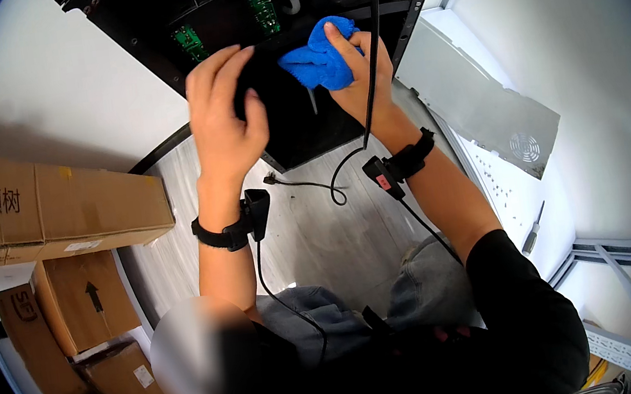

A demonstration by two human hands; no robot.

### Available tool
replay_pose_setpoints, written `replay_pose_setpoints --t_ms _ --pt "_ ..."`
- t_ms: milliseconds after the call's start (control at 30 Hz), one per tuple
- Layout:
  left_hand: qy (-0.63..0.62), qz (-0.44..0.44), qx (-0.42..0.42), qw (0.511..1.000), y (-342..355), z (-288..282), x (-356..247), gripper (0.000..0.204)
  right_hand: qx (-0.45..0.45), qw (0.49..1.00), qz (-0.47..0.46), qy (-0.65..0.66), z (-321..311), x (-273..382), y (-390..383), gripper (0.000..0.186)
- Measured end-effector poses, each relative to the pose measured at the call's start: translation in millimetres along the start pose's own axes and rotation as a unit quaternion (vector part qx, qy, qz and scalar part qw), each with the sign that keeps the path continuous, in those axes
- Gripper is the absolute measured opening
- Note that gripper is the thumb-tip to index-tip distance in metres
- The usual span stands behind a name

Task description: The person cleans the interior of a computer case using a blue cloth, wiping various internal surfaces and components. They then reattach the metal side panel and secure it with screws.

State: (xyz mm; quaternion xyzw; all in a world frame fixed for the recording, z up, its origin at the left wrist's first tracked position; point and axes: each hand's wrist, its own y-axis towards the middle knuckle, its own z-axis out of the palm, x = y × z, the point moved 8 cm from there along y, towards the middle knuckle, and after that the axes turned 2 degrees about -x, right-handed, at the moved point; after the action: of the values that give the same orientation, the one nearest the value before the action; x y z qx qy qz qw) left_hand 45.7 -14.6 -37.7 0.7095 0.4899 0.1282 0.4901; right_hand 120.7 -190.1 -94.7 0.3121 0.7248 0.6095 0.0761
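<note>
Where visible, grey wood-grain floor (312,237) between black cabinet (308,139) and brown cartons (88,205).

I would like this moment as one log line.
left hand: open, apparently empty, at black cabinet | right hand: gripping blue cloth | green circuit boards: exposed

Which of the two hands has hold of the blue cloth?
The right hand: the blue cloth is bunched in its grip, while the left hand curves open with nothing visible in it.

Both arms (450,200) stretched forward. Left hand (224,125) held loosely, fingers (229,74) bent, thumb (256,117) spread apart. Right hand (359,92) curled in grip, thumb pointed forward.
</note>
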Motion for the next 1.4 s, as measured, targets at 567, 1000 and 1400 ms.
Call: replay_pose_setpoints --t_ms 567,1000,1400 --pt "-0.101 -0.055 -0.06 0.991 -16 -43 30 0.045 0.029 0.992 -0.094 0.082 10 12 8 0.064" --pt "-0.12 -0.343 0.193 0.911 -68 -1 123 0.064 -0.016 1.0 -0.012 -0.001 -205 -23 110 0.043" --pt "-0.304 -0.323 0.211 0.871 -88 11 125 0.097 0.197 0.97 -0.106 0.096 69 115 -15 0.075"
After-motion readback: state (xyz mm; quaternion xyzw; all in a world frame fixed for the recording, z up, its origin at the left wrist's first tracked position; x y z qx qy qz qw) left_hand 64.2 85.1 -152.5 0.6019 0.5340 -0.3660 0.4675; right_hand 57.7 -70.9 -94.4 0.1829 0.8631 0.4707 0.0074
